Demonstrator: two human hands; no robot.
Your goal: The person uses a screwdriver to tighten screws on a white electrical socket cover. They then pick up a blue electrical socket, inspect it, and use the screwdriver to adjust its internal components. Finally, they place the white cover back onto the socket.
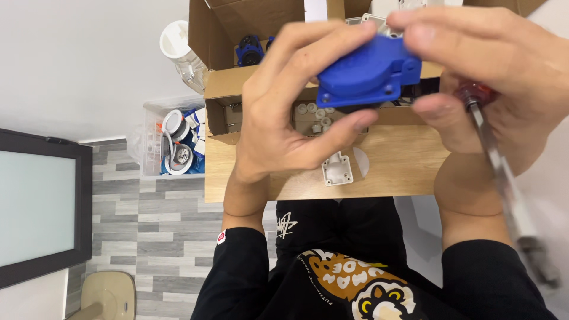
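Up close, two hands share a blue plastic socket housing (368,71) in the upper middle of the frame.

Fingers and thumb of the left hand (290,112) are curled around the housing's left side and underside, gripping it. The right hand (492,77) pinches the housing's right end with fingertips while its palm clamps a red-handled screwdriver (495,154), whose blurred shaft slants toward the lower right. Below lie a wooden table (403,172) and a small white plastic part (336,170); an open cardboard box (237,35) sits at the top.
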